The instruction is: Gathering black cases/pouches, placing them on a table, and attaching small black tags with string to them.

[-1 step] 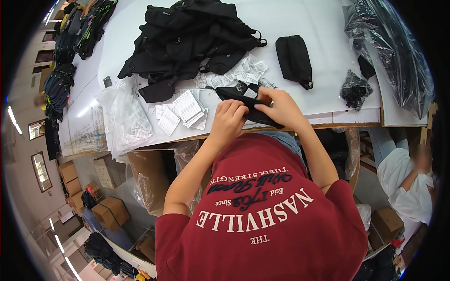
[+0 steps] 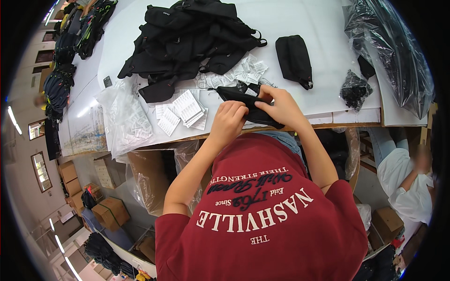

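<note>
A small black fabric pouch [image 2: 257, 114] is held between my two hands at the table's near edge. My left hand [image 2: 228, 121] pinches its left part with bent fingers. The thumb and fingers of my right hand [image 2: 282, 108] are closed on its upper right side. Just beyond the pouch lie a small clump of dark mesh or plastic [image 2: 242, 87] and a loose heap of white printed labels [image 2: 239, 74]. To the left of my left hand, neater stacks of white label cards [image 2: 188, 107] rest on the table. Another black pouch [image 2: 294, 58] lies flat farther to the right.
A big pile of black pouches [image 2: 192, 40] covers the table's far middle. At left sits a clear plastic bag of labels [image 2: 124, 114]; at right are a small bag of black parts [image 2: 355, 90] and large plastic sheeting [image 2: 398, 51]. A person in white [image 2: 405, 182] is at the right.
The pouch has tilted slightly in my hands, so more of its black upper side shows. My hands have barely moved.
</note>
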A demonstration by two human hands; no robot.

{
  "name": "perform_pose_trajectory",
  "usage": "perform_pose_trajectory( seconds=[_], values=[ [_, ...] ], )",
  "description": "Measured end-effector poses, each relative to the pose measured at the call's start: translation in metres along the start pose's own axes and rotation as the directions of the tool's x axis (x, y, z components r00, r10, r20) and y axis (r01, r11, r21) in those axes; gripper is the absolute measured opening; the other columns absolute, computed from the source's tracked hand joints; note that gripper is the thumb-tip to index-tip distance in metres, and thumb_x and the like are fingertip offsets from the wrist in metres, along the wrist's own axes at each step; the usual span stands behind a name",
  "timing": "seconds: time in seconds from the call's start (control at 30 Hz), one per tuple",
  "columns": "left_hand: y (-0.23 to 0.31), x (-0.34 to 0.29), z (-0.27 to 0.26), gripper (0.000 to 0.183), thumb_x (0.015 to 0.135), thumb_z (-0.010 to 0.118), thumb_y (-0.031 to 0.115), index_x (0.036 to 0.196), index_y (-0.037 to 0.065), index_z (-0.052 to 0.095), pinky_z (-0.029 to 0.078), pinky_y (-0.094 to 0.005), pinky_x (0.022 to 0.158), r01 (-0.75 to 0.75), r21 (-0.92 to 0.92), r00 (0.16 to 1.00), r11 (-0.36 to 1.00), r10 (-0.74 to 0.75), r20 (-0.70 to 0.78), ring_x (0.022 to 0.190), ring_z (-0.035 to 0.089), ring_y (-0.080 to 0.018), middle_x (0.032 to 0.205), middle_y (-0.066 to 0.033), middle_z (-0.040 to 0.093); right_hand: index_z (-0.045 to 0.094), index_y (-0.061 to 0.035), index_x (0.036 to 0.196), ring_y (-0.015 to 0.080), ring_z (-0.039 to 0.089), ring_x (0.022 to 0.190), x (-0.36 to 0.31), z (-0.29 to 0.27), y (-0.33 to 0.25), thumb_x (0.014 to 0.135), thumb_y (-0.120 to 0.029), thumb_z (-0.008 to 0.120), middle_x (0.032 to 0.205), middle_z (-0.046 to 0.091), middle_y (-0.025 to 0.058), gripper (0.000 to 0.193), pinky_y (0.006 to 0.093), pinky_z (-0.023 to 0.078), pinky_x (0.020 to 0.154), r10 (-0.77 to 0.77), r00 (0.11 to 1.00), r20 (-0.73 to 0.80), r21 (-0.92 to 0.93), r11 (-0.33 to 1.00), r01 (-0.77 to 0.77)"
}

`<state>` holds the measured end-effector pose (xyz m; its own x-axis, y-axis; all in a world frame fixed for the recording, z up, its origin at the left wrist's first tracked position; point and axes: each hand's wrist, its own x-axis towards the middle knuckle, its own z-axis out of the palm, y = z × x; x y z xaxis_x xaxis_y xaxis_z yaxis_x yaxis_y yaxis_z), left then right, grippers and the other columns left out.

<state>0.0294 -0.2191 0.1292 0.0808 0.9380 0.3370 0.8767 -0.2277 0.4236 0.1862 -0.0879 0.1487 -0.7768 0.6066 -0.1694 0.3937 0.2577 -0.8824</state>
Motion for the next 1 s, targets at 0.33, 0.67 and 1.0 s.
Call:
perform_pose_trajectory(
  seconds=[0.33, 0.67, 1.0],
  values=[
    [0.001, -0.009, 0.017, 0.046, 0.068, 0.058, 0.002, 0.113, 0.008, 0.058, 0.044, -0.0401, 0.083, 0.153, -0.165, 0.845, 0.974, -0.042, 0.534, 0.093, 0.054, -0.0307, 0.101, -0.0156, 0.055, 0.052, -0.0024, 0.083, 0.0292, 0.056, 0.067, -0.003, 0.01, -0.003, 0.074, -0.008, 0.064, 0.074, 0.058, 0.0113, 0.016, 0.0361, 0.044, 0.061, -0.158, 0.986, -0.049, -0.149, 0.977, 0.15],
    [-0.004, -0.013, 0.007, 0.035, 0.06, 0.062, -0.001, 0.094, 0.002, 0.057, 0.042, -0.0376, 0.079, 0.1, -0.076, 0.982, 0.992, -0.086, 0.168, 0.088, 0.054, -0.0316, 0.089, -0.013, 0.057, 0.051, -0.0022, 0.082, 0.028, 0.056, 0.067, -0.014, 0.008, -0.02, 0.077, -0.009, 0.064, 0.073, 0.056, 0.0108, 0.015, 0.0345, 0.044, 0.061, -0.174, 0.98, -0.092, -0.143, 0.977, 0.16],
    [-0.006, -0.005, -0.014, 0.032, 0.057, 0.066, -0.003, 0.087, 0.004, 0.056, 0.044, -0.04, 0.078, 0.152, -0.133, 0.988, 0.979, -0.149, 0.036, 0.087, 0.055, -0.0313, 0.083, -0.0113, 0.057, 0.052, -0.0007, 0.083, 0.029, 0.058, 0.068, -0.021, 0.009, -0.025, 0.077, -0.008, 0.064, 0.075, 0.058, 0.013, 0.015, 0.0335, 0.044, 0.062, -0.102, 0.99, -0.1, -0.029, 0.995, 0.1]
  ],
)
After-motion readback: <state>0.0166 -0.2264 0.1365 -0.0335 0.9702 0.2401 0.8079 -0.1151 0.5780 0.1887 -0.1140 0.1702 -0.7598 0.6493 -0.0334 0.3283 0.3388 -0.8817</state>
